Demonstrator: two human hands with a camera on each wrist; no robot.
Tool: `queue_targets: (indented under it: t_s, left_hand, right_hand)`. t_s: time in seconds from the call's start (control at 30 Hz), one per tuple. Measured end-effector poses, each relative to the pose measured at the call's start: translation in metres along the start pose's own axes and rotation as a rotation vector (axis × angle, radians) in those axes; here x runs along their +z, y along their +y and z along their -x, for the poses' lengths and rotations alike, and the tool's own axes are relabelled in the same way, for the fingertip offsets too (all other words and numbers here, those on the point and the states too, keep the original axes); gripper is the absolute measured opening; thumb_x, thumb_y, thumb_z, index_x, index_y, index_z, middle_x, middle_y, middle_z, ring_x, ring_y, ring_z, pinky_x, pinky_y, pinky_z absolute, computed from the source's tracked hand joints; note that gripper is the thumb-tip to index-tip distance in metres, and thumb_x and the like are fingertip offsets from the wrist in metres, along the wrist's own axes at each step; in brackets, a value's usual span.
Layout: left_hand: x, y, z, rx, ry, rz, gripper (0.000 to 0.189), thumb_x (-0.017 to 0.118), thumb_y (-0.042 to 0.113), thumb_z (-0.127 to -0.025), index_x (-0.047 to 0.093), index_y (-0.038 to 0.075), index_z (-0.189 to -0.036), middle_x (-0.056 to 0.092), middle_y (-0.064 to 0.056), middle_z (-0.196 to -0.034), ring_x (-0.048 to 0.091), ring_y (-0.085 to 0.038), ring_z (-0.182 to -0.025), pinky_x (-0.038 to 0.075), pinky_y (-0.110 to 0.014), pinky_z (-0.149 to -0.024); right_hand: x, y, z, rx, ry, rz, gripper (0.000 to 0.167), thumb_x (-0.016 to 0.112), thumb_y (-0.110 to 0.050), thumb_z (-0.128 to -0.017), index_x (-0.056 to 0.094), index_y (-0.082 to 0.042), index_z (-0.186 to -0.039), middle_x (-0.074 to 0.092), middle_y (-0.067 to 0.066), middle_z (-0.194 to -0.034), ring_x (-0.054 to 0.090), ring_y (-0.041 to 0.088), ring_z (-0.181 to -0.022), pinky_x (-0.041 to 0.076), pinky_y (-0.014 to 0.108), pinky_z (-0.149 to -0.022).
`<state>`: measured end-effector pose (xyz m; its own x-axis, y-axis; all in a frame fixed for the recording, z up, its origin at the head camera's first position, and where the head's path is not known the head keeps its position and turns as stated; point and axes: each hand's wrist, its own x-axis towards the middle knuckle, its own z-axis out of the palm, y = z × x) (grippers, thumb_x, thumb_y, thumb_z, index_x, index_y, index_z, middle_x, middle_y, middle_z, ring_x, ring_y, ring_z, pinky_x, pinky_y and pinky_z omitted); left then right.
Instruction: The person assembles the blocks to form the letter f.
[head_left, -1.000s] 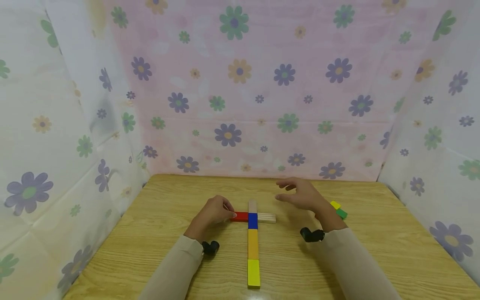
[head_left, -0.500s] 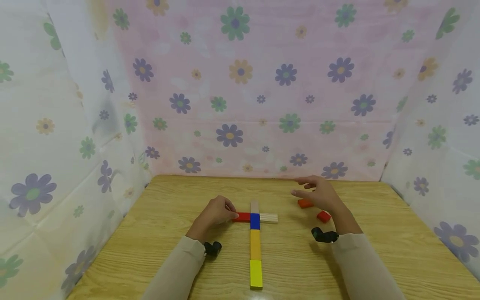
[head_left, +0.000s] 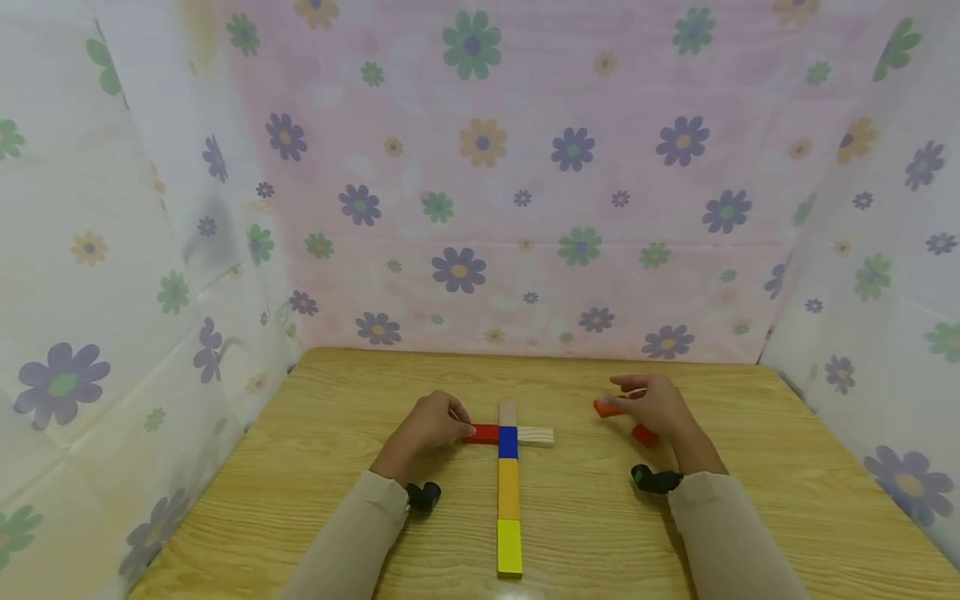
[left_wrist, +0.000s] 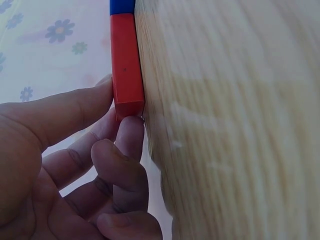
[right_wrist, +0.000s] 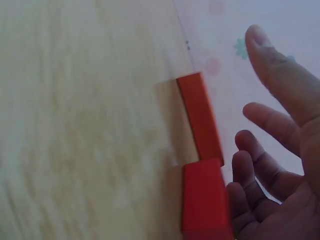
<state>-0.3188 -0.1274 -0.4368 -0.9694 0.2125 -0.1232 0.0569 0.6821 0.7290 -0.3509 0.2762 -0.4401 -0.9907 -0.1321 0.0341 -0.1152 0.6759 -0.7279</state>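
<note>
My left hand pinches the outer end of a red block lying on the table. That block's inner end meets a blue block; in the left wrist view my thumb lies along its side, fingers at its end. A plain wood block lies right of the blue one and another wood block beyond it. Toward me run an orange-yellow block and a yellow block. My right hand hovers beside an orange-red block and a second red block, fingers apart, holding neither.
The wooden table reaches back to a flowered cloth, with more cloth at both sides. Black wrist cameras show at the left cuff and right cuff.
My right hand has moved right, then down toward the orange-red block. The small yellow and green blocks seen earlier at far right are now hidden. My left hand stays on its red block.
</note>
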Motion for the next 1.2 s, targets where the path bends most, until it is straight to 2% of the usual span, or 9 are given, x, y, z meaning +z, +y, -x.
queue_targets:
  t_s: [0.1,0.4,0.67,1.2]
  left_hand:
    - [-0.0005,0.0006,-0.0002,-0.003,0.002,-0.002,0.01,0.08,0.023,-0.091,0.075,0.015,-0.09,0.069,-0.001,-0.089,0.06,-0.021,-0.078,0.051,-0.032,-0.067]
    - [-0.0014,0.0019,0.0009,-0.006,0.0,-0.017,0.009,0.08,0.023,-0.091,0.076,0.014,-0.091,0.069,-0.001,-0.089,0.061,-0.02,-0.079,0.052,-0.032,-0.068]
    - [-0.0006,0.0023,-0.0005,-0.006,0.009,-0.027,0.011,0.08,0.023,-0.092,0.075,0.014,-0.091,0.068,-0.002,-0.088,0.06,-0.021,-0.078,0.051,-0.032,-0.067]
    - [-0.0012,0.0039,0.0021,-0.001,0.003,-0.016,0.01,0.08,0.021,-0.092,0.075,0.012,-0.092,0.069,-0.002,-0.09,0.06,-0.021,-0.079,0.051,-0.031,-0.068]
  right_hand:
    - [0.0015,0.0051,0.0001,0.027,-0.007,0.007,0.077,0.08,-0.052,-0.088,0.058,-0.008,-0.146,0.056,0.023,-0.146,0.058,0.042,-0.126,0.053,0.055,-0.099]
    - [0.0038,0.001,-0.0007,0.027,-0.006,0.155,0.084,0.081,-0.056,-0.085,0.059,-0.001,-0.143,0.061,0.025,-0.139,0.062,0.039,-0.118,0.057,0.049,-0.091]
    - [0.0062,0.0023,-0.0016,0.031,-0.008,0.182,0.085,0.082,-0.054,-0.084,0.059,0.003,-0.142,0.062,0.026,-0.138,0.062,0.041,-0.119,0.054,0.053,-0.096]
    - [0.0081,0.004,-0.0045,0.038,-0.011,0.196,0.087,0.082,-0.054,-0.084,0.057,0.002,-0.144,0.06,0.026,-0.14,0.061,0.041,-0.119,0.053,0.052,-0.096]
